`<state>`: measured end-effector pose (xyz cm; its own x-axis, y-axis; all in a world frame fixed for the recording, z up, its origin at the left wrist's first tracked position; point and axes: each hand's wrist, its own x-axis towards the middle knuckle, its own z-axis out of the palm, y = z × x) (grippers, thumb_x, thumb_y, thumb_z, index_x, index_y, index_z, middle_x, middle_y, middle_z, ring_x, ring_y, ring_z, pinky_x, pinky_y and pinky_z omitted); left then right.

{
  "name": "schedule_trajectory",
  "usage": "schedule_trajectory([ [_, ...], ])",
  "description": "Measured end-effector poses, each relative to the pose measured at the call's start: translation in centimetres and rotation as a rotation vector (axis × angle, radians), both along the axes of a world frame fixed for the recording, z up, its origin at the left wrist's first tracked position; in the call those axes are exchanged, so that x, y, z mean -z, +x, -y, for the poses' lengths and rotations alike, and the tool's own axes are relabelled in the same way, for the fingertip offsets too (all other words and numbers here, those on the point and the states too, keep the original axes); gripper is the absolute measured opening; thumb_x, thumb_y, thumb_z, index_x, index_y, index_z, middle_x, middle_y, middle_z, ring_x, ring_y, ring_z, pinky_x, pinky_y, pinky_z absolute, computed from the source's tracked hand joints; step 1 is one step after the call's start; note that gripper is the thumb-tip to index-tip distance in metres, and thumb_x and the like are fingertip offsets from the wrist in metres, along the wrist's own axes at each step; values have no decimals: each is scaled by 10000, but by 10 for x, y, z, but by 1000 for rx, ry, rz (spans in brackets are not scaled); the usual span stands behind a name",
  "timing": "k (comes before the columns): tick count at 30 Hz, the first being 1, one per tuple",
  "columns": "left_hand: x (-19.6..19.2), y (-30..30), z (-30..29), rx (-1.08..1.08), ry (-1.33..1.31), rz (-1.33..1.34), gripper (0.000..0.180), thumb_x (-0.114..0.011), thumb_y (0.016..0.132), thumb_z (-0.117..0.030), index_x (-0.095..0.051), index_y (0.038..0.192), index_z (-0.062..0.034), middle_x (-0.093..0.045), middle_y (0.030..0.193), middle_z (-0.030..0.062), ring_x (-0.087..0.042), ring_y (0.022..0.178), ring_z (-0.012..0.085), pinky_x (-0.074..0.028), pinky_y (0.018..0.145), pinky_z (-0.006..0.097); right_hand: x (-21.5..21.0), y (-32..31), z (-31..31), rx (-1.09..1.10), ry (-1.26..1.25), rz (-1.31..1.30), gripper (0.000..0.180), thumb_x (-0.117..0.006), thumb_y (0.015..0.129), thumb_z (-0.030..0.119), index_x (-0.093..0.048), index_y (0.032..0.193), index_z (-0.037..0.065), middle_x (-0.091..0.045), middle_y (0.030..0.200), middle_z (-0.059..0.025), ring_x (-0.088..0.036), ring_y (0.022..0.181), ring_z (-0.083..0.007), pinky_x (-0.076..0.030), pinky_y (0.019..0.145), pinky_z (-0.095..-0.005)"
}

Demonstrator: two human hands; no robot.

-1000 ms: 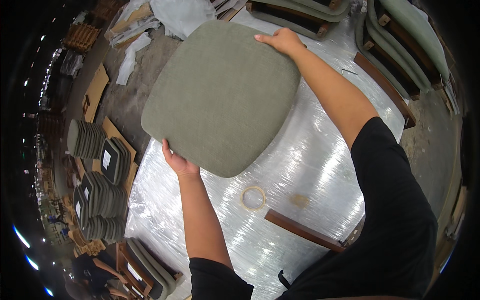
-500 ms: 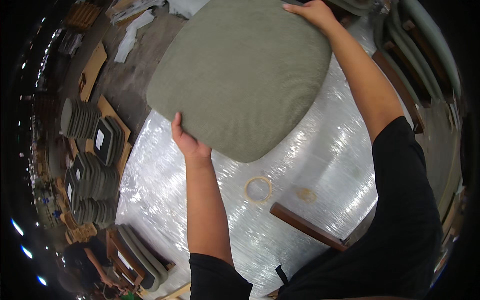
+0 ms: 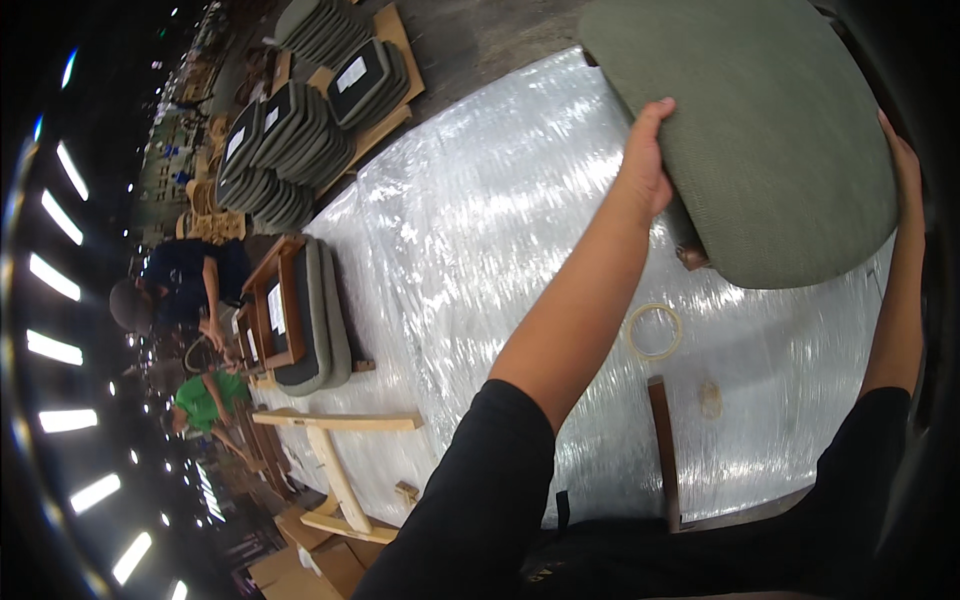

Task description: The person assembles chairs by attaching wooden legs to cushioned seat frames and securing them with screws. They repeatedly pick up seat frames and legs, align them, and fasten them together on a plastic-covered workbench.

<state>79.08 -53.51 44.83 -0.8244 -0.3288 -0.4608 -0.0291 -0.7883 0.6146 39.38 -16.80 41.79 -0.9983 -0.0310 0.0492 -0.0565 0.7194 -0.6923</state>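
A grey-green upholstered seat cushion (image 3: 780, 150) with rounded corners is held between both my hands, above a surface wrapped in clear plastic film (image 3: 470, 210). My left hand (image 3: 648, 170) grips its left edge, thumb on the fabric and the other fingers hidden beneath. On the far right edge, my right hand (image 3: 905, 170) holds the cushion, its fingers partly out of sight. The end of a brown wooden piece (image 3: 692, 257) shows below the cushion's near left edge. Nearer to me, a tape ring (image 3: 656, 332) lies on the film.
A dark brown wooden bar (image 3: 663, 450) lies nearest my body. At left are stacked cushions with a brown wooden frame (image 3: 290, 300), and a pale wooden frame (image 3: 335, 470). Beyond are more cushion stacks (image 3: 300, 140) and two people, one in a green shirt (image 3: 210, 400).
The view has swung left, bringing the two people and pale frame in. Relative to the tape ring, the cushion has moved right and tilted. Both hands still hold it.
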Motion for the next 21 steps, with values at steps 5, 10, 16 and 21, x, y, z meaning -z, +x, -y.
schedule_trajectory([
  [5,-1,8,-15,-20,64,-25,879,-693,915,-554,-414,1532,7,-466,1551,225,-469,1404,358,-371,1164,512,22,-46,-22,-181,70,-109,959,-659,877,735,-640,1339,-106,-694,1274,-264,-680,1187,-365,-498,1048,-403],
  [10,-11,131,-54,-170,-787,104,531,-660,1023,-366,-607,1356,44,-671,1311,173,-633,1208,261,-484,1048,351,35,-5,-43,-38,536,-362,921,-594,955,692,-539,1440,-89,-614,1391,-311,-585,1305,-471,-462,1103,-478],
  [16,-4,526,-120,-576,-833,547,215,-630,1039,-133,-704,1173,19,-753,1097,98,-706,1007,175,-563,885,324,91,343,-111,-402,319,-370,607,-622,1047,286,-452,1505,-75,-506,1519,-290,-483,1421,-413,-362,1202,-446],
  [21,-1,845,-211,-1002,-1169,1734,401,-685,900,-84,-625,1271,57,-665,1244,242,-623,1196,394,-485,1042,483,65,636,-105,-488,61,-190,592,-662,971,165,-461,1470,-81,-493,1492,-284,-436,1426,-448,-320,1213,-511],
])
